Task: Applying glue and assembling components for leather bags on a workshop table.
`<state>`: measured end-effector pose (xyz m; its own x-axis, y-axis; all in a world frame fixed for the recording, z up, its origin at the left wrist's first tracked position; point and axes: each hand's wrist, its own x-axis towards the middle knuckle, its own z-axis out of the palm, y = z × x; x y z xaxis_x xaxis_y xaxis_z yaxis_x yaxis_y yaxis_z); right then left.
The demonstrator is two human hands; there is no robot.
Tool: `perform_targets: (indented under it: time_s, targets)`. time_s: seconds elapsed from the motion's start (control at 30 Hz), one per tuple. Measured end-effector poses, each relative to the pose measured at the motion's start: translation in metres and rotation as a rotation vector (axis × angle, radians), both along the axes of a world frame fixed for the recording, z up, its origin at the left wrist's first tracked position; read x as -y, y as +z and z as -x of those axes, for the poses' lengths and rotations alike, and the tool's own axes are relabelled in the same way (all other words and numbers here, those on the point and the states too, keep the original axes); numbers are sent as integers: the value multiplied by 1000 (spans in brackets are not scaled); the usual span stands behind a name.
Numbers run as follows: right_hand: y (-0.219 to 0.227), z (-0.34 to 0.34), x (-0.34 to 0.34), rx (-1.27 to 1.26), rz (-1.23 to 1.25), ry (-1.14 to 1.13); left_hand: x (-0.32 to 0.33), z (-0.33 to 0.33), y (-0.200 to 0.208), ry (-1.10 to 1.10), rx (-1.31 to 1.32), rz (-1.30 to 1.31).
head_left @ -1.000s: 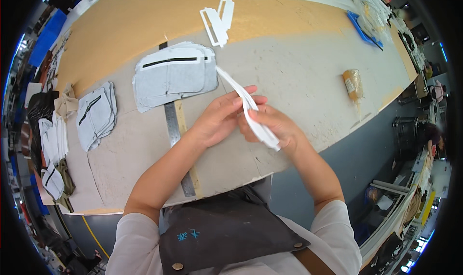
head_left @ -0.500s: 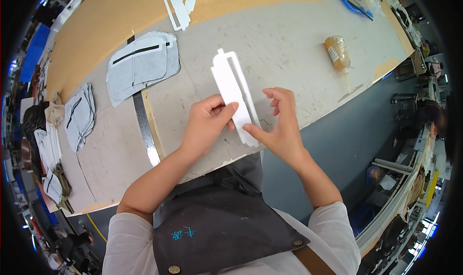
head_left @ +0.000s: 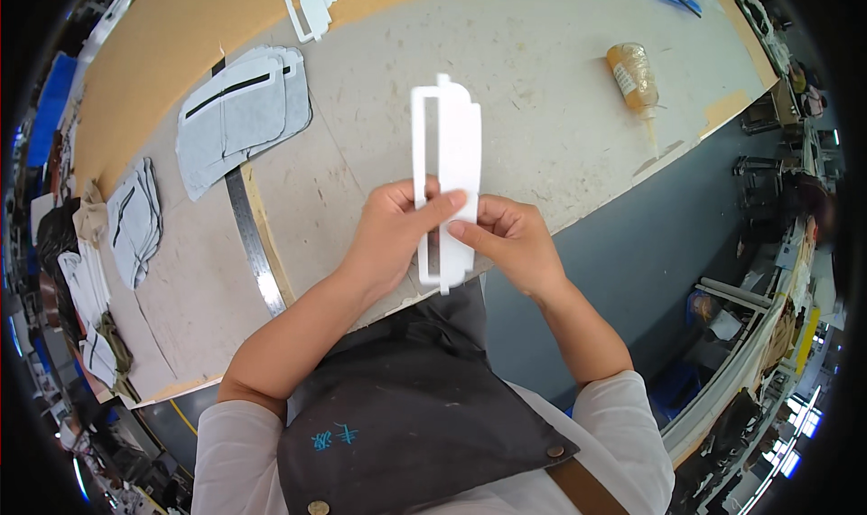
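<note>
Above the table's near edge I hold a flat white plate-like piece (head_left: 461, 145) upright in front of me. A long narrow slot with a thin frame runs down its left side, and small tabs stick out at both ends. My left hand (head_left: 384, 235) grips it across the slotted side, thumb on the face and fingers behind. My right hand (head_left: 519, 249) pinches the right edge lower down, its thumb on the face and the other fingers curled, partly hidden. Both thumbs lie close together near the lower half.
Grey-blue fabric panels with a black strip (head_left: 244, 131) lie stacked at left on the table (head_left: 533, 127), a smaller pile (head_left: 135, 217) beyond. A metal ruler (head_left: 248, 231) runs to the near edge. Similar white pieces (head_left: 314, 17) lie far off; an amber bottle (head_left: 637, 80) lies at right.
The white piece has turned over: its slotted frame is now on the left instead of the right, and it stands straighter. My right hand has closed onto its edge.
</note>
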<state>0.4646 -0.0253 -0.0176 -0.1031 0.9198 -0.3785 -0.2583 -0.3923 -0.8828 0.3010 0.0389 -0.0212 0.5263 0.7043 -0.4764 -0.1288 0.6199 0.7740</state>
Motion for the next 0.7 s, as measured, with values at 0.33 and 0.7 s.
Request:
perform_targets:
  time_s: [0.33, 0.7]
  targets:
    - [-5, 6, 4, 259, -91, -88, 0, -7, 2, 200, 87, 18]
    - [-8, 12, 6, 349, -71, 7, 0, -7, -3, 224, 12, -118]
